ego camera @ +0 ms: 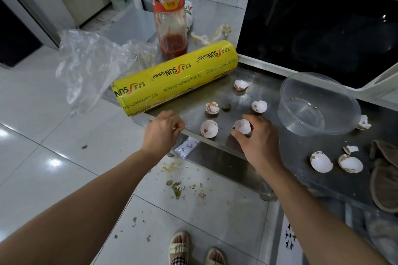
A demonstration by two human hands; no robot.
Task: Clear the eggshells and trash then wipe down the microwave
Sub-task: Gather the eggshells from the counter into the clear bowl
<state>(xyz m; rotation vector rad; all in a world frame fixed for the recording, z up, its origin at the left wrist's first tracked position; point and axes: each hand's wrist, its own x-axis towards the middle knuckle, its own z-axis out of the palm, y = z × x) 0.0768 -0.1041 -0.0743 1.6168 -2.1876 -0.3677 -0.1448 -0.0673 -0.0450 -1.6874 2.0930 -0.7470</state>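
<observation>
Eight eggshell pieces show on the counter [254, 75]; clearing step underway. Right hand [258, 137] pinches one eggshell [243, 126] at counter front. Left hand [162, 132] curled at the edge; grip contents unclear. Next: probably bin it. One microwave [318, 28], unwiped.

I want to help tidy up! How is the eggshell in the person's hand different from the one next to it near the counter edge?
The held eggshell is pinched by the right hand; the loose eggshell lies untouched on the metal counter. The held eggshell's white outside faces the camera; the loose eggshell lies with its open hollow showing. The loose eggshell sits nearer the left hand. Both are white broken halves with brown bits.
</observation>
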